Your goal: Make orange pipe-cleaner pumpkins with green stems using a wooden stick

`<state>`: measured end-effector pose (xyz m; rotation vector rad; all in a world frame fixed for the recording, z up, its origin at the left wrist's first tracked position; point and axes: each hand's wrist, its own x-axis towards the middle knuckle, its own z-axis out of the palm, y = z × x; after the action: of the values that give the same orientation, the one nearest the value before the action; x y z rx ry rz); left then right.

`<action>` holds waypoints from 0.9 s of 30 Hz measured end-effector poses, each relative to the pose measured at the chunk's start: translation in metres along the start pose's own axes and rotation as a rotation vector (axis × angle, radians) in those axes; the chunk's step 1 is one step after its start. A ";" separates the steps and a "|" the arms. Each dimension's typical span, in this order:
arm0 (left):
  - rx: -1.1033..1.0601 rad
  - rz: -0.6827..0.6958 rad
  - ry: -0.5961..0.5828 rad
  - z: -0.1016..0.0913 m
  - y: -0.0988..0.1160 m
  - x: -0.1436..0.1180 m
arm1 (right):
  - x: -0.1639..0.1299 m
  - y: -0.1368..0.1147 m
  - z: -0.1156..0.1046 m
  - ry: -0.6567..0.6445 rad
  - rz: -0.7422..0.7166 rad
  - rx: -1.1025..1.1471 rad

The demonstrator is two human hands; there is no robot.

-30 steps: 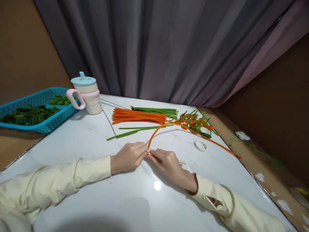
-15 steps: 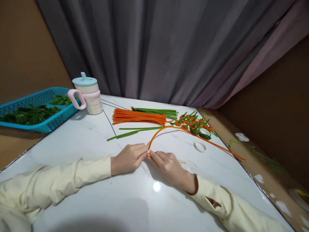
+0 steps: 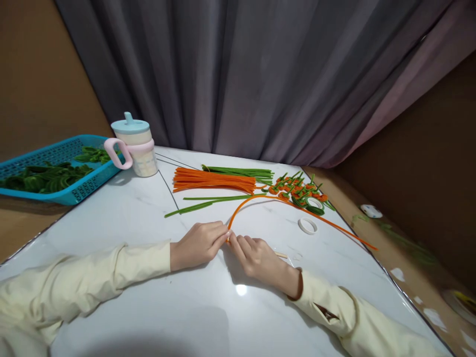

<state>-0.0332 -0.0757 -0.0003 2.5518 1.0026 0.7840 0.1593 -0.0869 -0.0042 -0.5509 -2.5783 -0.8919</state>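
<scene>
Where the two hands meet on the glossy white marbled table (image 3: 122, 208), the left hand (image 3: 197, 244) and right hand (image 3: 258, 258) both pinch the near end of one long orange pipe cleaner (image 3: 282, 202), which arcs up and away to the right edge. A thin wooden stick (image 3: 280, 255) pokes out beside the right hand, which is closed over it. Behind lie one bundle of fuzzy orange stems (image 3: 213, 179), one bundle of green stems (image 3: 238, 171), two loose green ones (image 3: 201, 203), a heap of small orange-and-green flowers (image 3: 295, 189) and two white tape rings (image 3: 308, 225). One lidded cup (image 3: 136, 145) with a pink handle stands by one blue mesh basket (image 3: 80, 186) of green pieces. No writing is legible.
</scene>
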 end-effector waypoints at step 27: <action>-0.025 0.006 -0.016 0.000 0.004 0.000 | -0.004 0.001 0.002 0.062 0.047 0.102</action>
<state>-0.0309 -0.0783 0.0020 2.5372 0.9739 0.7715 0.1627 -0.0862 -0.0071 -0.5436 -2.5276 -0.7455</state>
